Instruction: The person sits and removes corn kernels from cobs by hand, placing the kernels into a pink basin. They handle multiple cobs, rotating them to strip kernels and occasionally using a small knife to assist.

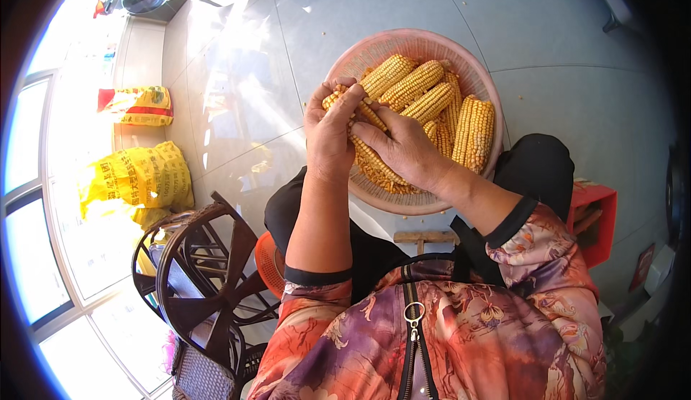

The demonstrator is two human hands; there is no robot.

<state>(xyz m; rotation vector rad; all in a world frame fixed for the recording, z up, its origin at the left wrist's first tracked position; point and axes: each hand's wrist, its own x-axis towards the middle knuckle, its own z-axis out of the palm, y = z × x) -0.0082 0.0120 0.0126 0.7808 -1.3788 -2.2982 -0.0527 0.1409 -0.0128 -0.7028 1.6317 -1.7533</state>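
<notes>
A round pink plastic basket [415, 205] stands before my knees, with several dried yellow corn cobs [415, 84] and loose kernels [372, 176] in it. Over its left side, my left hand [332, 135] is closed around an ear of corn [332, 97], partly hidden by the fingers. My right hand [405, 141] meets it from the right, thumb and fingers on the corn between the two hands. Below my right hand another cob [372, 159] lies in the basket. A thick cob [475, 135] rests against the basket's right wall.
Dark cane chairs [216, 286] stand at the lower left, near an orange perforated plastic item [270, 265]. Yellow printed sacks [146, 178] lie along the left wall. A red plastic box [599, 227] is beside my right knee. Stray kernels dot the tiled floor [567, 97].
</notes>
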